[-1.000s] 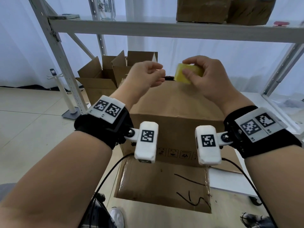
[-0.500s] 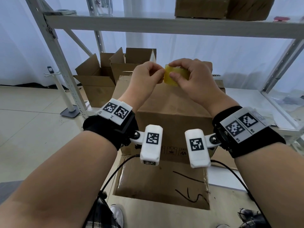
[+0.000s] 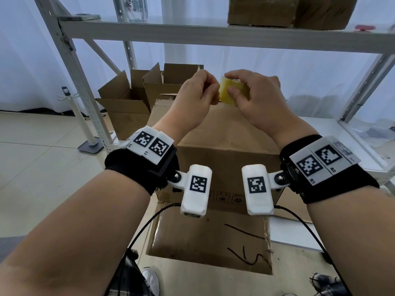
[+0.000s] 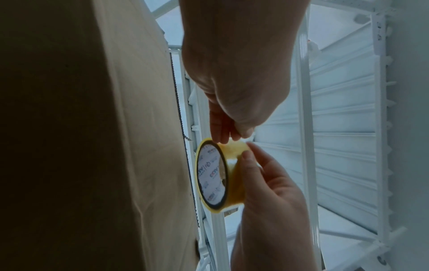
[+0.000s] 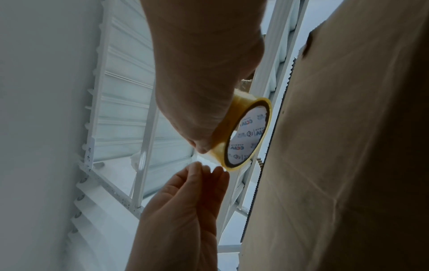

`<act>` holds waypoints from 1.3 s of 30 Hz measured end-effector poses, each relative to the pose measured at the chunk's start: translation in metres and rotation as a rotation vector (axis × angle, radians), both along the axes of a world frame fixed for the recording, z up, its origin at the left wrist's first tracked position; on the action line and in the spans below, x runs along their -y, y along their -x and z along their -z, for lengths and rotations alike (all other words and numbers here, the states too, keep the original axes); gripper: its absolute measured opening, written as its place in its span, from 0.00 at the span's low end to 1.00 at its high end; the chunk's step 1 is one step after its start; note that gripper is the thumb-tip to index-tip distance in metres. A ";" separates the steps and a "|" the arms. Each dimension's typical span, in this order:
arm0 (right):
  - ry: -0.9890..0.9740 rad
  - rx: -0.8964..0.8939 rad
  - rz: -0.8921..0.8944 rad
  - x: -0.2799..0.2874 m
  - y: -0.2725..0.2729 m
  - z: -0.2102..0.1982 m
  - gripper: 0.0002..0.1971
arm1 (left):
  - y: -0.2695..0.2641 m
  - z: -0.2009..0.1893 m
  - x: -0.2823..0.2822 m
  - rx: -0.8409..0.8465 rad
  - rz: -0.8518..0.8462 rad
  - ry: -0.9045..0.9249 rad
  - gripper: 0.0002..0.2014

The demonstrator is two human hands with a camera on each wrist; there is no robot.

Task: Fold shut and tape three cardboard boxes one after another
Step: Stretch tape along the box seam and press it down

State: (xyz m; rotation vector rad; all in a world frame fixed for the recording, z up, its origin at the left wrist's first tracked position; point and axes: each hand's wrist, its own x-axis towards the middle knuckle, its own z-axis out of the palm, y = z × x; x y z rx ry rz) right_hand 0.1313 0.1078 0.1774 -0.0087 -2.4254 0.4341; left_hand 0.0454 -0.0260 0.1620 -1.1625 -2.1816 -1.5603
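Fingers (image 3: 235, 94) of your right hand (image 3: 258, 101) curled round the yellow tape roll (image 3: 229, 92), thumb on its outer face, holding it above the closed box (image 3: 226, 133). Your left hand (image 3: 194, 99) pinched at the roll's edge with thumb and fingertips (image 4: 223, 132) pressed together; whether they held the tape end, you could not tell. Behind, 2 open boxes (image 3: 132, 103) stood by the shelf frame (image 3: 70, 52), and 2 more boxes (image 3: 263, 9) sat on top.

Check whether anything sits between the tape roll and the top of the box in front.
Nothing visible does. The right hand holds the tape roll in the air above the closed box; the left hand pinches at the roll's edge, beside it, not under it.
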 end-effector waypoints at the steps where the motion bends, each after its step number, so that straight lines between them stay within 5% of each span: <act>1: 0.004 0.004 0.011 0.000 0.001 0.000 0.17 | -0.001 0.000 -0.001 0.015 0.009 -0.002 0.03; 7: -0.005 0.029 0.021 0.002 0.002 0.003 0.18 | -0.002 0.000 -0.002 0.225 0.047 -0.059 0.04; 17: 0.100 0.047 -0.056 0.003 0.001 0.002 0.17 | 0.003 0.002 0.002 0.129 -0.027 -0.005 0.06; 26: 0.067 -0.024 0.007 0.005 0.004 0.014 0.17 | -0.002 0.000 0.003 0.315 0.077 0.073 0.15; 39: 0.158 -0.080 0.008 0.009 0.008 0.019 0.17 | -0.004 0.002 0.002 0.325 0.052 0.035 0.13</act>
